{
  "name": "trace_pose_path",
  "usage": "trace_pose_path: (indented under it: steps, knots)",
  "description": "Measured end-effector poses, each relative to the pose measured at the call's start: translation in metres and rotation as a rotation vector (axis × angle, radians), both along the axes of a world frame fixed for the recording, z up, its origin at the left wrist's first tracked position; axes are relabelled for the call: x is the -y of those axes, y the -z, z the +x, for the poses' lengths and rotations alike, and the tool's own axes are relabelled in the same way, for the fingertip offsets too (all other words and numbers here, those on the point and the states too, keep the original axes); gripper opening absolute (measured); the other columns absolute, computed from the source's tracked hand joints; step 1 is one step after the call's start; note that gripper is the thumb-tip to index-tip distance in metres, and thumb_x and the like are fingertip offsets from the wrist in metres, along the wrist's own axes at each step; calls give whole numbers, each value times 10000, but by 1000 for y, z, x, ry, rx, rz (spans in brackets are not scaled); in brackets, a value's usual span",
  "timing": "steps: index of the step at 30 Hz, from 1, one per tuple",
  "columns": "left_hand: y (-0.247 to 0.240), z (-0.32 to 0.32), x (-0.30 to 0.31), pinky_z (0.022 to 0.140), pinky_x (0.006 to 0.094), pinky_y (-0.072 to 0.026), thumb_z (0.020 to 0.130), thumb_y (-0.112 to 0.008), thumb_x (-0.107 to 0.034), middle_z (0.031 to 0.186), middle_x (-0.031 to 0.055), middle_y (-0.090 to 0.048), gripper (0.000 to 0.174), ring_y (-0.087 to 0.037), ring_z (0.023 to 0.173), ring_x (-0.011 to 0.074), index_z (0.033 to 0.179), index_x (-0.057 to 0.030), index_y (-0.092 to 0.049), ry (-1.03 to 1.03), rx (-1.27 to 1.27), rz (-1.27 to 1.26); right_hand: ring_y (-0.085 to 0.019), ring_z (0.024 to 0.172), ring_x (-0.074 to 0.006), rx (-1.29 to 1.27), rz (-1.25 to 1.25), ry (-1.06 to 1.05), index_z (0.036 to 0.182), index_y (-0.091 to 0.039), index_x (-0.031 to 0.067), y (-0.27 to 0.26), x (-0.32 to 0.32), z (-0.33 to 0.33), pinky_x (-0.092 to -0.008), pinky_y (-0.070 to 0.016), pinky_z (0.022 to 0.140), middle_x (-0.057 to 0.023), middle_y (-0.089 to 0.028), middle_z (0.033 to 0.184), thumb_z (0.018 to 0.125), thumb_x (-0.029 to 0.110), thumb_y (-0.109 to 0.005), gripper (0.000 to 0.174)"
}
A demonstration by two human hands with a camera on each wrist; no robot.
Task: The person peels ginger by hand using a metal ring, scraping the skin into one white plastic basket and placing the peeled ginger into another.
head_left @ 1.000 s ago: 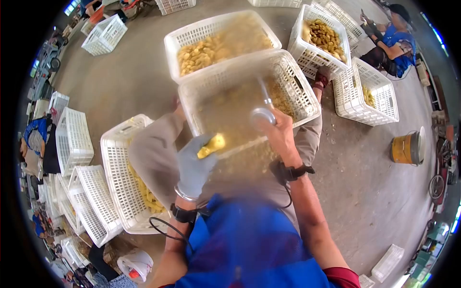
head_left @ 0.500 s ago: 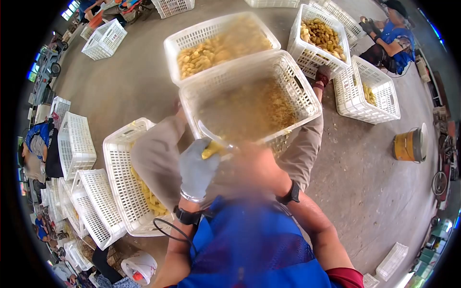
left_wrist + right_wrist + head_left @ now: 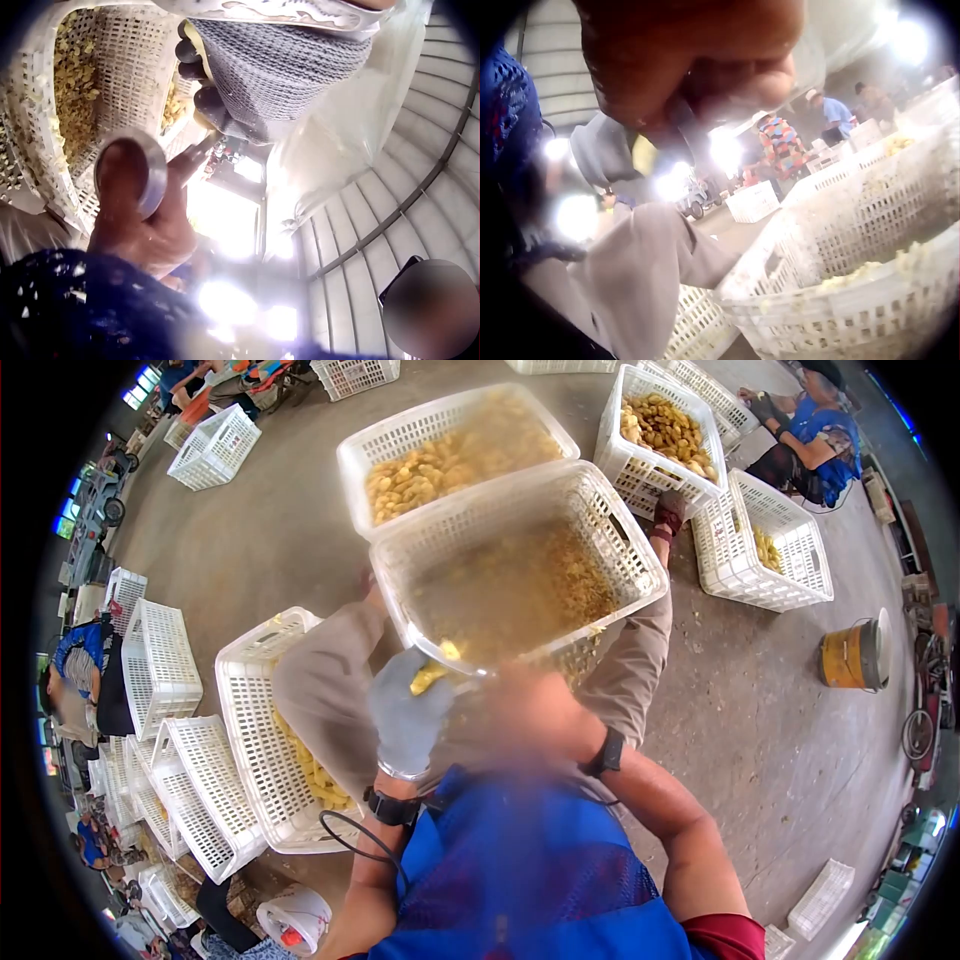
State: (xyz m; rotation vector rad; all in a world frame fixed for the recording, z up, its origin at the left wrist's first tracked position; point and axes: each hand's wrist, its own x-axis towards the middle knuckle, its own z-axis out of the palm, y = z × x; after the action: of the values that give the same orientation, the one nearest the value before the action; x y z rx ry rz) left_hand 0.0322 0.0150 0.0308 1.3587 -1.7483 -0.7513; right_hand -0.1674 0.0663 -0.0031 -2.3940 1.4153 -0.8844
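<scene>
In the head view my left hand [image 3: 408, 705], in a grey glove, grips a piece of yellow ginger [image 3: 428, 678] beside the near rim of a white plastic crate [image 3: 622, 545]. My bare right hand [image 3: 545, 710], blurred there, is close to the ginger. It holds a metal spoon [image 3: 155, 180] by its round bowl, the thumb lying in the bowl in the left wrist view. The spoon's narrow handle [image 3: 684, 126] points toward the ginger. Scraps [image 3: 580, 575] cover part of the crate's floor. Gloved fingers hide much of the ginger.
Beyond stands a crate of ginger [image 3: 415, 480], with another filled crate [image 3: 665, 435] to its right. Yellow ginger [image 3: 310, 765] lies in a crate by my left leg. A yellow bucket [image 3: 845, 660] stands at right. Stacked crates [image 3: 205, 790] and seated people surround the area.
My right hand has come in from above the crate, bringing the spoon down to the ginger. The left hand has stayed near the crate's rim, still gripping the ginger.
</scene>
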Motion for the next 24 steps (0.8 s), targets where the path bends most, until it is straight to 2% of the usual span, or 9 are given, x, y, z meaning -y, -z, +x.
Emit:
trace_pose_path:
  steps: [3,5,9,10,14,16,19,21,24]
  knots:
    - [-11,8,-3,836,311,-542,737,-681,11,1029,135,-748,371,-700,901,226,1105,4,-732,-41,-72,-35,-644,713,-325,-228,417,124,859,-685,66,23,10,-48,-429,-518,594,-126,-608,882,832,159,-676,98]
    - [-16,13,3,853,299,-538,733,-678,33,1080,131,-752,410,-696,928,197,1140,13,-730,-15,23,-180,-636,706,-343,-93,244,238,907,-703,78,3,9,-57,-427,-519,601,-124,-610,896,811,136,-704,113]
    - [3,2,8,857,302,-540,775,-679,27,1089,94,-745,345,-699,940,191,1115,14,-740,-19,-110,32,-630,711,-363,116,22,260,1015,-741,115,-3,11,-54,-442,-524,618,-129,-618,928,776,121,-746,239]
    - [-3,-1,8,824,318,-555,818,-681,-41,1049,100,-737,368,-703,898,214,1180,18,-708,35,-86,96,-633,715,-366,117,17,257,1045,-744,125,-1,12,-49,-444,-525,621,-133,-622,941,784,129,-748,262]
    - [28,5,13,695,333,-550,940,-651,-288,987,146,-705,506,-667,777,210,1347,3,-575,102,-1231,751,-652,787,-402,110,163,294,1058,-741,114,1,14,-27,-483,-529,659,-183,-637,1070,842,195,-728,232]
    - [45,11,9,681,339,-548,966,-636,-321,1010,151,-704,494,-670,776,214,1339,-3,-580,62,-1033,723,-661,822,-416,132,237,318,1040,-733,93,3,8,-18,-499,-532,679,-210,-642,1136,864,230,-720,224]
    - [77,15,6,597,331,-522,1003,-602,-443,1019,151,-709,492,-670,752,213,1260,-25,-628,-1,-1095,843,-665,827,-415,223,177,329,1054,-724,80,9,6,-17,-492,-538,690,-220,-645,1164,860,250,-733,258]
    - [44,2,4,558,326,-504,1007,-584,-502,986,134,-711,514,-665,735,210,1218,-38,-651,-90,-1409,1052,-666,823,-415,306,118,357,1062,-721,77,11,4,-14,-487,-540,694,-218,-647,1163,850,253,-746,277]
    - [59,10,4,529,302,-494,1022,-512,-571,904,76,-701,561,-652,717,203,1170,-53,-670,55,-1346,1088,-650,761,-397,616,295,298,1027,-713,68,-13,11,-14,-477,-520,652,-194,-641,1057,825,248,-769,277]
